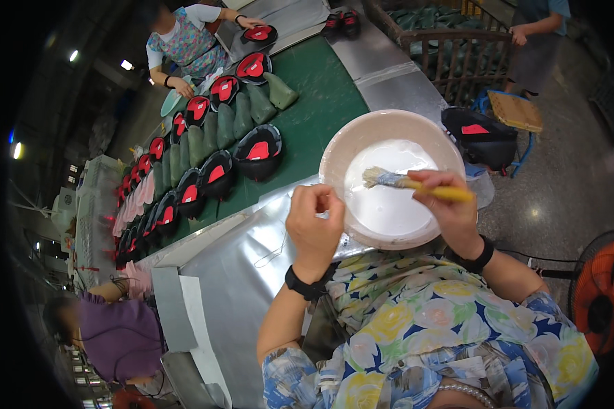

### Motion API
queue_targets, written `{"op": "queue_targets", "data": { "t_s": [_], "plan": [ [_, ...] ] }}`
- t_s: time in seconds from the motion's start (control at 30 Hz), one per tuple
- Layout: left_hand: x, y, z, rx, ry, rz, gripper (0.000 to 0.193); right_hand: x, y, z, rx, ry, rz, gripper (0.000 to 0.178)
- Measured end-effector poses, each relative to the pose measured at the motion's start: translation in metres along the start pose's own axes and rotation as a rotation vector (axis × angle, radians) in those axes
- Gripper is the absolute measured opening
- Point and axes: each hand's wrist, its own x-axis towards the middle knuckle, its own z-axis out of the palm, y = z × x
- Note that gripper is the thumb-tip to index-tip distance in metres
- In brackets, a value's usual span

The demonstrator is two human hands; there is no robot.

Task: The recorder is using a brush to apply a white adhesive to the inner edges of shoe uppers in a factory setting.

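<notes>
My right hand is closed round the yellow handle of a paintbrush. The brush lies nearly level above a pinkish-beige basin, its pale bristles toward the left. White liquid fills the lower part of the basin. Close to the basin's left rim is my left hand, its fingers curled in; whatever they may grip is hidden. Shoe uppers with red insides stand in rows on the green belt beyond, alongside green shoe lasts.
A metal table carries the basin. Across the belt a person touches a shoe upper; another person in purple is at lower left. On the right are a crate of lasts, a stool, a black bag and an orange fan.
</notes>
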Motion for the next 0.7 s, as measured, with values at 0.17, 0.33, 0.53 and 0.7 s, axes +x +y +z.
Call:
{"op": "queue_targets", "data": {
  "t_s": [0.17, 0.33, 0.53, 0.7],
  "plan": [
    [-0.004, -0.032, -0.001, -0.082, -0.021, -0.258, 0.005, 0.023, 0.002, -0.029, 0.56, 0.259, 0.522, 0.017],
    [-0.01, -0.058, 0.003, -0.012, -0.097, -0.304, 0.013, 0.021, 0.019, -0.048, 1.012, 0.232, 0.741, 0.02],
    [-0.011, -0.065, 0.009, -0.071, -0.103, -0.331, 0.014, 0.021, 0.017, -0.05, 1.156, 0.221, 0.774, 0.023],
    [-0.01, -0.059, 0.011, -0.053, -0.119, -0.243, 0.014, 0.023, 0.019, -0.052, 1.208, 0.243, 0.829, 0.026]
  ]
}}
